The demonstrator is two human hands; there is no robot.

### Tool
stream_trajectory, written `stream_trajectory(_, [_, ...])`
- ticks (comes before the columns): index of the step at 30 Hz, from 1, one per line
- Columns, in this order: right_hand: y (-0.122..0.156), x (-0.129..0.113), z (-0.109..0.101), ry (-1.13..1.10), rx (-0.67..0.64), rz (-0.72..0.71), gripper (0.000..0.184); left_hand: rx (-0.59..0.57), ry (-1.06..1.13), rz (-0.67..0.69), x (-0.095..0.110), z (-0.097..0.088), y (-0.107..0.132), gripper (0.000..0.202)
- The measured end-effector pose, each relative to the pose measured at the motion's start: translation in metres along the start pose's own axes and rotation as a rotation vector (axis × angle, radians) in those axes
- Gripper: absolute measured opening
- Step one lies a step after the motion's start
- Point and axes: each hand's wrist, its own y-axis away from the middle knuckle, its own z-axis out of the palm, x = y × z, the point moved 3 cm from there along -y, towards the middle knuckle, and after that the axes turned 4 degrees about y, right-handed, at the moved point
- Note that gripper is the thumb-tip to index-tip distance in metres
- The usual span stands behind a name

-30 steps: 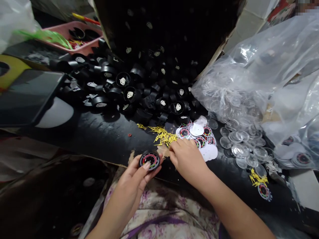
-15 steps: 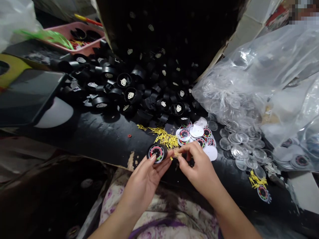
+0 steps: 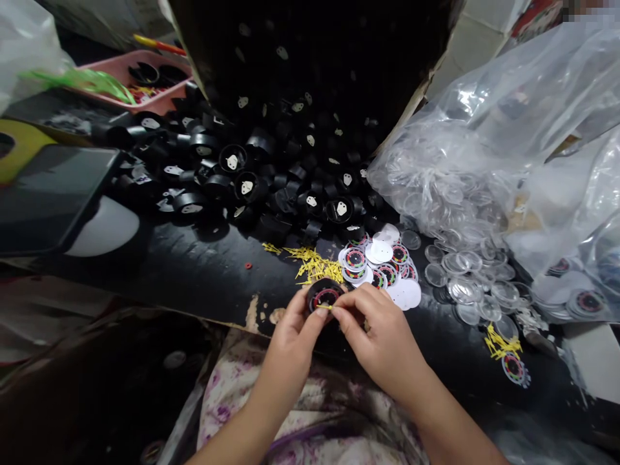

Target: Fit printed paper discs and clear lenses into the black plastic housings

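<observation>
My left hand [image 3: 293, 339] is closed round a black round gauge [image 3: 320, 289], whose printed dial faces up towards me. Between thumb and forefinger of my right hand [image 3: 375, 326] is a small yellow pointer [image 3: 323, 307]. It lies across the near part of the dial, by my left thumb; whether it touches the dial I cannot tell. Just beyond the gauge lies a heap of yellow pointers [image 3: 317, 266]. Printed dial discs [image 3: 356, 259], some with their white backs up, are spread to the right of that heap.
Black round housings [image 3: 247, 187] are piled at the back. Clear discs [image 3: 465, 290] spill from a plastic bag [image 3: 436, 148] on the right. A dark flat screen [image 3: 53, 194] stands at the left, with a pink tray [image 3: 165, 98] behind. A red ring [image 3: 248, 265] lies nearer.
The gauge in my left hand has moved right and tilted. My right hand has come left, bringing the yellow pointer over the dial. The view has shifted slightly.
</observation>
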Motion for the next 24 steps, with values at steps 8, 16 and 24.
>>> stream_trajectory(8, [0.000,0.005,0.000,0.001,-0.021,0.056,0.010,-0.126,-0.044,-0.002,-0.008,-0.001,0.000,0.032])
stream_trajectory(16, [0.003,-0.002,-0.002,0.001,0.004,-0.018,0.014,-0.068,-0.245,0.101,0.020,0.002,0.008,0.022])
stream_trajectory(24, [0.012,-0.006,0.007,0.052,0.074,0.011,0.020,0.036,-0.425,0.219,0.026,0.006,0.019,0.025])
